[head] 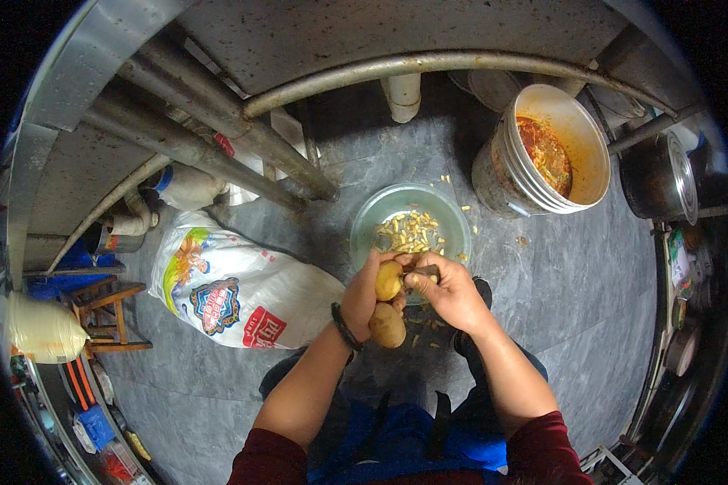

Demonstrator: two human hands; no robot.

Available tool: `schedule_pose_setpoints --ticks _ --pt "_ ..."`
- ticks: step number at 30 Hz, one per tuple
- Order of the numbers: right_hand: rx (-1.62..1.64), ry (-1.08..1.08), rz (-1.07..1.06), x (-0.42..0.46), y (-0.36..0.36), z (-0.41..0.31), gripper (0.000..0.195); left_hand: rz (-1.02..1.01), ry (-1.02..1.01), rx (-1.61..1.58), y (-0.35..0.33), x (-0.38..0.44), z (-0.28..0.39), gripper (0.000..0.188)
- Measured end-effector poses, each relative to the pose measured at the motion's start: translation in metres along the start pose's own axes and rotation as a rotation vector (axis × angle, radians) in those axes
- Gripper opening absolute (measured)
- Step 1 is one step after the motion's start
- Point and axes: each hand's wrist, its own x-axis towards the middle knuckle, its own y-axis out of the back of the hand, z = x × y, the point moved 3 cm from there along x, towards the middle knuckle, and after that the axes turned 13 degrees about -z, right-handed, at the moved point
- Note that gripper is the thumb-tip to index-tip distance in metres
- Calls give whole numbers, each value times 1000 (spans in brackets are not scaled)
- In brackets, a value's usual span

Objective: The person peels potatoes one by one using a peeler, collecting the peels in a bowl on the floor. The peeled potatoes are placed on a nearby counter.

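My left hand (364, 292) holds a yellow, partly peeled potato (389, 280) above the near rim of a translucent green plastic basin (364, 212). A second, brownish potato (387, 325) rests against the underside of the same hand. Beside the peeled potato, my right hand (451, 292) is closed on a small dark object (429, 274); its kind is hard to make out between the fingers. Many short yellowish peelings (414, 232) lie in the basin, and a few are scattered on the floor around it.
A white woven sack (267, 279) lies left of the basin. At upper right stands a white plastic bucket (503, 163) with reddish food waste, beside a metal pot (652, 176). Metal pipes (230, 121) cross the upper left. A wooden stool (118, 315) stands far left.
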Motion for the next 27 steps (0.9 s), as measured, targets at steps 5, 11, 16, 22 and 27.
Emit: schedule_pose_setpoints --ticks 5,11,16,22,27 --pt "-359 89 123 0 -6 -8 8 237 -219 648 16 7 -16 45" --pt "-263 145 72 0 -3 -3 8 186 -185 549 14 6 -10 46" --pt "142 10 49 6 16 12 11 17 -56 494 9 0 -5 52" --pt "-184 199 31 1 2 3 9 127 -260 1104 7 -2 -4 31" --pt "407 17 31 5 17 22 14 -23 -170 700 -2 -5 4 30"
